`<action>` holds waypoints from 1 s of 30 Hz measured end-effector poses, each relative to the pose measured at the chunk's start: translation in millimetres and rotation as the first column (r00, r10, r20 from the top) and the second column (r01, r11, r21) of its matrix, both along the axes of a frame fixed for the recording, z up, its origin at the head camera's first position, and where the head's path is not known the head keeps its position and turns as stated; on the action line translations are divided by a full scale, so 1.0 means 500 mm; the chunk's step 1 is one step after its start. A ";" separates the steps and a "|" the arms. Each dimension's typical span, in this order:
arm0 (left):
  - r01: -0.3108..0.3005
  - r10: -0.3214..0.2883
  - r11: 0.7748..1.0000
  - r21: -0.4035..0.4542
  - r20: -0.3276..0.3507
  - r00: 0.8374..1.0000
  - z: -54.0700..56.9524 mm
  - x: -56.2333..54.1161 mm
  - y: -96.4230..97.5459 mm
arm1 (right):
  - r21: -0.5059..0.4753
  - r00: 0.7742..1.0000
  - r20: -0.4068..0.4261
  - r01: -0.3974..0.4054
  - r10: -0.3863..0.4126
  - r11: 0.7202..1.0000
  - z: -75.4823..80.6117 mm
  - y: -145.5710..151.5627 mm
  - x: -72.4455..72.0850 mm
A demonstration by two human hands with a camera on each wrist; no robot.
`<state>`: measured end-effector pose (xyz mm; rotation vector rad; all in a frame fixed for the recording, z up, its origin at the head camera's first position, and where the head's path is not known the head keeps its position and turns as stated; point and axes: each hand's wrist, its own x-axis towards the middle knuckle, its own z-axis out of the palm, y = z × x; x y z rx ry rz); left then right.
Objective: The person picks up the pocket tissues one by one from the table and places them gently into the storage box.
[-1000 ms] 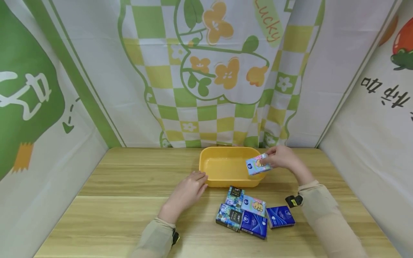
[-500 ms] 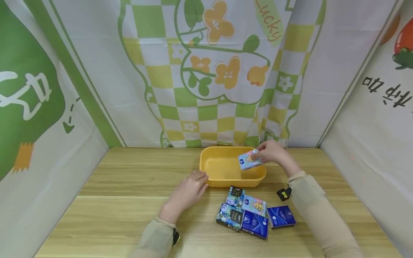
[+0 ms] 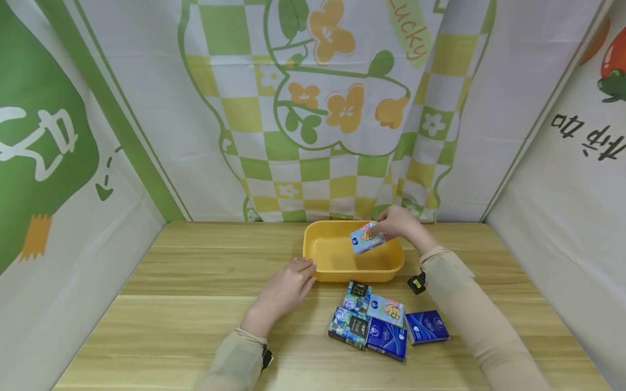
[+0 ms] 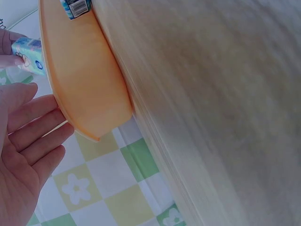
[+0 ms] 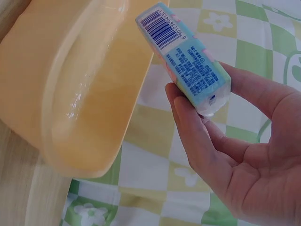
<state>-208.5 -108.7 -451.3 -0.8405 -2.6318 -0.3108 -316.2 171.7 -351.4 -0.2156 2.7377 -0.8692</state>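
Note:
My right hand (image 3: 398,221) pinches a light-blue tissue pack (image 3: 365,238) with a cartoon bear, holding it above the yellow plastic basin (image 3: 323,278). In the right wrist view the pack's barcode side (image 5: 183,56) shows between thumb and fingers, near the basin's rim (image 5: 51,94). My left hand (image 3: 286,285) touches the basin's front left corner with its fingertips. Seen from the left wrist, those fingers (image 4: 40,132) lie fairly straight against the rim, and the palm holds nothing.
In front of the basin lie a second light-blue pack (image 3: 386,310), two dark blue packs (image 3: 386,338) and two floral-patterned packs (image 3: 348,327). All rest on the wooden table (image 3: 171,315). A checked curtain (image 3: 313,168) hangs behind the table.
My right hand has carried the light-blue tissue pack leftward, from the basin's right edge to over its inside. The left hand stays at the basin's corner.

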 end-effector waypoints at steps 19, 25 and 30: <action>-0.003 0.003 1.000 -0.009 -0.017 1.000 0.000 0.000 0.001 | -0.026 0.999 0.035 0.016 -0.015 1.000 -0.014 -0.061 -0.038; -0.008 0.008 1.000 -0.013 -0.022 1.000 -0.001 0.001 0.000 | -0.048 0.998 0.065 0.029 -0.026 0.998 -0.025 -0.080 -0.049; -0.006 0.006 1.000 -0.005 -0.015 1.000 0.001 0.003 0.001 | -0.042 0.996 0.082 0.036 -0.033 0.998 -0.034 -0.093 -0.060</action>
